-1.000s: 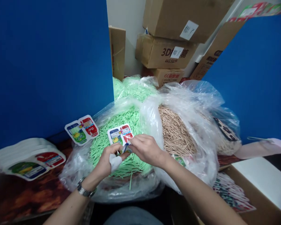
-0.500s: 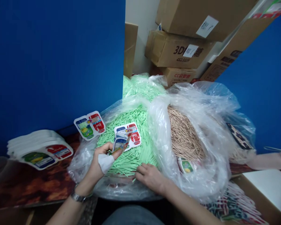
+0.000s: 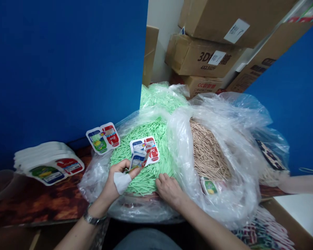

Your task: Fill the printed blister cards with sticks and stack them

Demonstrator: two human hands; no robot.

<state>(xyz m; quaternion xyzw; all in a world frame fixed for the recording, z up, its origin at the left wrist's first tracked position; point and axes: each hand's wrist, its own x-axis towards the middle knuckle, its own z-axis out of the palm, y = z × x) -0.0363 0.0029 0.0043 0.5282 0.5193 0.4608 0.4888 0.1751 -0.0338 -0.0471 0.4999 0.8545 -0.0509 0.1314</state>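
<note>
My left hand [image 3: 119,180], with a white wrap at the thumb and a wristwatch, is closed round a small blue-and-red printed pack [image 3: 138,160]. It hovers over an open plastic bag full of thin green sticks [image 3: 142,185]. Behind the held pack, a white-edged printed card [image 3: 153,149] rests on the sticks. My right hand [image 3: 169,191] has its fingers curled together into the near right part of the green pile; its fingertips are partly hidden. Another double-jar-shaped card [image 3: 103,138] lies at the bag's left edge.
A stack of white-backed printed cards [image 3: 49,165] sits on the reddish-brown table [image 3: 52,199] at left. To the right, another clear bag [image 3: 182,149] contains brown sticks [image 3: 208,152]. An open carton [image 3: 292,215] stands lower right. Cardboard boxes [image 3: 206,57] are piled behind, between blue panels [image 3: 65,66].
My right hand has moved slightly forward into the green sticks, its fingers more curled. My left hand keeps the printed pack in nearly the same place. The whole view has shifted a little.
</note>
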